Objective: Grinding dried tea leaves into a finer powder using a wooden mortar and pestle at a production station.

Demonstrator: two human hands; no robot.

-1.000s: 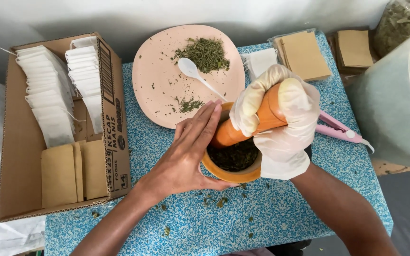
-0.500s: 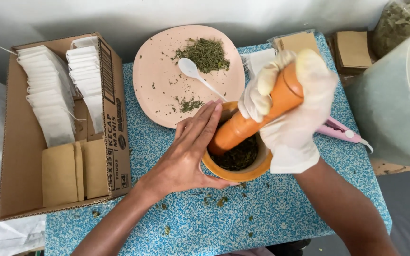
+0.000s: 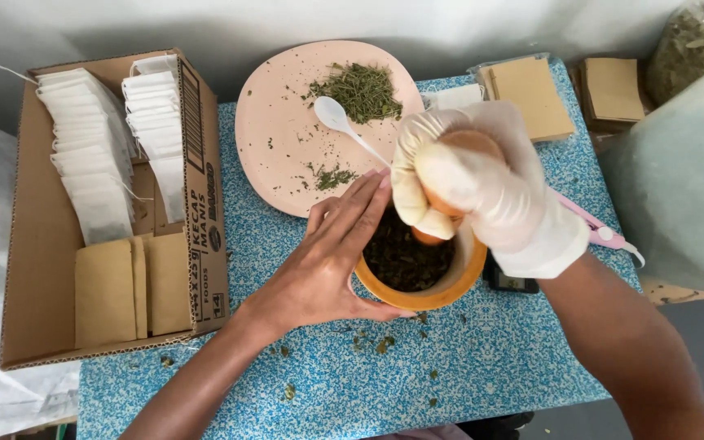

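Mortar (image 3: 417, 295): orange, round, on the blue speckled worktop (image 3: 482, 358), near its middle; dark crushed leaves (image 3: 405, 259) inside.
Pestle (image 3: 433, 232): orange, nearly all hidden in the glove; only the lower end seen, down in the mortar over the leaves.
Right hand (image 3: 474, 191): in a thin pale glove, closed in a fist round the pestle, directly above the mortar.
Left hand (image 3: 327, 257): bare, fingers straight and pressed together, palm flat against the mortar's left wall.
Plate (image 3: 275, 155): pink, just behind the mortar; heap of green dried herbs (image 3: 360, 90) at its far edge, white spoon (image 3: 344, 126) lying on it, bowl up near the heap.
Box (image 3: 38, 269): brown cardboard, left of the worktop, open top, printed dark label along its right wall; two rows of white filter bags (image 3: 95, 155) in the far half, flat tan pouches (image 3: 132, 285) in the near half.
Tan packets (image 3: 531, 94): square stack in clear wrap, far right corner of the worktop; second stack (image 3: 613, 88) beyond the edge.
Pink tool (image 3: 600, 232): long, right of the glove, partly hidden.
Clear bag (image 3: 686, 41): top right, filled with dried leaves.
Change: pestle earlier slanted with much of its shaft showing, now plunged and steeper, glove lower and covering it; left hand unmoved on the mortar.
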